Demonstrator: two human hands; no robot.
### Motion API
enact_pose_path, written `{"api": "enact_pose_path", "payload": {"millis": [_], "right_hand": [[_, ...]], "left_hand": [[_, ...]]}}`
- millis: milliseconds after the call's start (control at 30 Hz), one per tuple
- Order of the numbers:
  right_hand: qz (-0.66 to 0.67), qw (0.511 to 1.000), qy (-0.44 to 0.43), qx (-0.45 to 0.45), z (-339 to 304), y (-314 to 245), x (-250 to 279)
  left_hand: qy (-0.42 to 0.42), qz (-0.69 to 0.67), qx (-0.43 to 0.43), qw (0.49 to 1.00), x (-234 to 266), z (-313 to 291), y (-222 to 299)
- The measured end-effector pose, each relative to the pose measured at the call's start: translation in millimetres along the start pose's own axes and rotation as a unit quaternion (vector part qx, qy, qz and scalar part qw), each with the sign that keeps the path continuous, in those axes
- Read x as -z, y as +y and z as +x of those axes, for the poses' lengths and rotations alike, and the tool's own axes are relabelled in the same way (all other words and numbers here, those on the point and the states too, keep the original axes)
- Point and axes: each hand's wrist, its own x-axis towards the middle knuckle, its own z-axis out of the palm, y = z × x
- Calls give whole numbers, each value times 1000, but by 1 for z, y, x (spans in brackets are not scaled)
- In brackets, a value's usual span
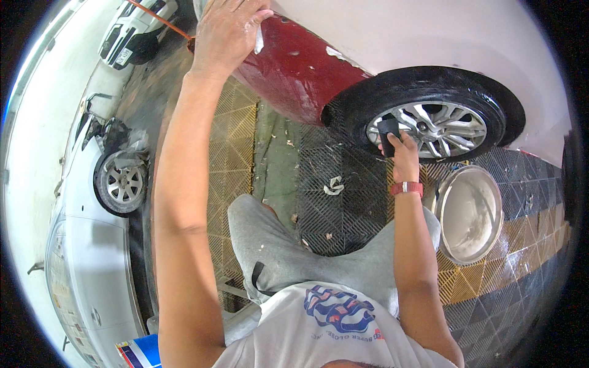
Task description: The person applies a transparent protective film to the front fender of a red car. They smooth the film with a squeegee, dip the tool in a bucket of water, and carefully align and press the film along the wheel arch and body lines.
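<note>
In front of me is a car whose pale white panel [429, 37] meets a glossy dark red lower bumper [294, 67] along a ragged, flaking edge. My left hand [226, 37] reaches far up to the bumper's top left, its fingers bent against the surface. A small whitish strip [259, 42] shows beside its fingertips; whether the fingers grip it is unclear. My right hand [404, 156], with a red wristband [406, 188], holds a flat black block [388, 136] upright. That block is in front of the silver-spoked wheel [457, 126], apart from the red bumper.
A round tub [498, 211] of cloudy liquid stands right of my knee. Crumpled white scrap [333, 186] lies on the black-and-yellow grid floor [343, 221]. A silver car [101, 245] is at left, with a white vehicle [123, 40] farther off and an orange cord [156, 17] near it.
</note>
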Motion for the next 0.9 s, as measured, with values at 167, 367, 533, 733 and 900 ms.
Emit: {"api": "enact_pose_path", "payload": {"millis": [167,367,533,733,900], "right_hand": [[-1,1000,19,-2,-2,-7,0],[-196,979,-4,46,-15,-13,-3],[-284,950,30,127,-13,1,-8],[-271,955,58,110,-17,-6,-6],[-268,951,74,134,-9,3,-8]], "left_hand": [[-41,44,-45,997,-26,-24,-12],[-149,-208,184,949,-9,-79,103],[-403,-454,283,743,-84,-215,238],[-514,-421,167,728,-144,-281,323],[-501,-356,81,785,-163,-304,362]]}}
